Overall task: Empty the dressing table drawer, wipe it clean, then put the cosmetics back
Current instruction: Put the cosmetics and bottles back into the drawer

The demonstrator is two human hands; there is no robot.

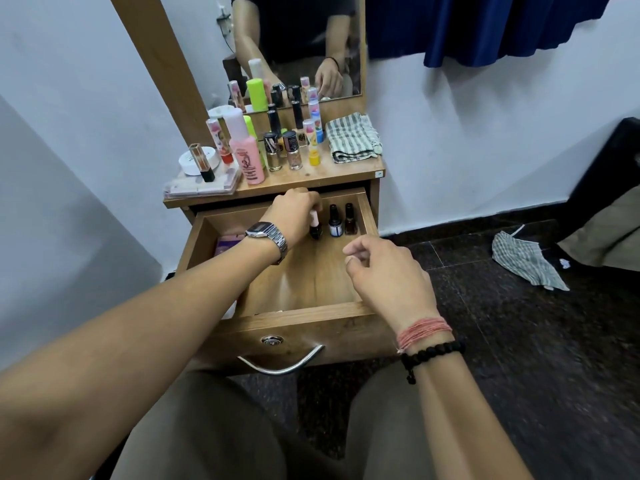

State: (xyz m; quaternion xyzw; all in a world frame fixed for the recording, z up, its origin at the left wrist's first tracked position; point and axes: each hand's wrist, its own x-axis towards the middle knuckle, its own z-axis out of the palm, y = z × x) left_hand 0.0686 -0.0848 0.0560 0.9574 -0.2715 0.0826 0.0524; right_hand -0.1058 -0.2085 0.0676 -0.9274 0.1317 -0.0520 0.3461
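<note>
The wooden drawer (304,315) of the dressing table stands pulled open. My left hand (294,213) reaches into its far end and pinches the pale cap of a small dark bottle (315,226) standing upright on the drawer floor. Two more small bottles (342,220) stand right of it against the back wall. My right hand (384,271) hovers over the drawer's right side, fingers loosely curled, holding nothing. A purple item (228,244) lies at the drawer's left side, partly hidden by my forearm.
The tabletop (332,176) carries several cosmetics: a pink bottle (248,157), nail polish bottles (282,150), a white jar (194,162), a clear case (202,185). A folded striped cloth (351,138) lies at its right. A mirror (298,46) stands behind. Another striped cloth (526,259) lies on the dark floor.
</note>
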